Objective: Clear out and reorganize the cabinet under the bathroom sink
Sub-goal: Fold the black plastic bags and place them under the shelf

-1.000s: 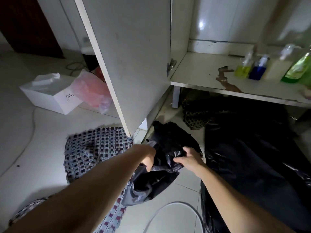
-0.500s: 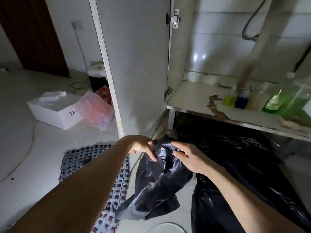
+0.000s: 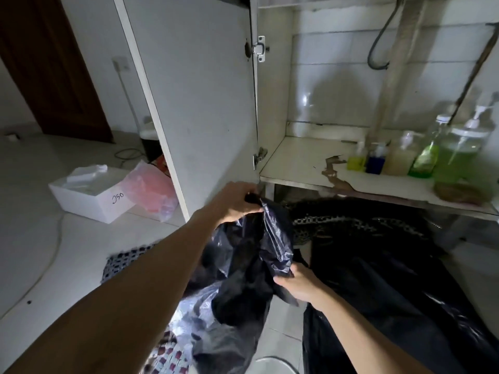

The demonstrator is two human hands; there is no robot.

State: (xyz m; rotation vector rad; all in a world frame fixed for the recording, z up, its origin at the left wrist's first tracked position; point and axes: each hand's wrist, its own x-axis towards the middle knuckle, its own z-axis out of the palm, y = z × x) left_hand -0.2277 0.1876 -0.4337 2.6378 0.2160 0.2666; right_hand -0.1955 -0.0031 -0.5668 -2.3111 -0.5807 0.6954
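A black plastic bag hangs in front of the open cabinet. My left hand grips its top edge, raised near the lower corner of the cabinet door. My right hand pinches the bag's other edge, lower and to the right. The bag sags open between both hands. On the cabinet shelf, at the right, stand several bottles: a small yellow one, a blue one, a cream pump bottle and green ones.
A large black plastic sheet covers the floor under the shelf. A white box and a pink bag sit on the floor at left. A checked mat lies below my left arm. Pipes run down the cabinet's back.
My left hand has lifted the bag's top edge higher toward the door corner. My right hand slid down its other edge, spreading the bag. The view tilted upward.
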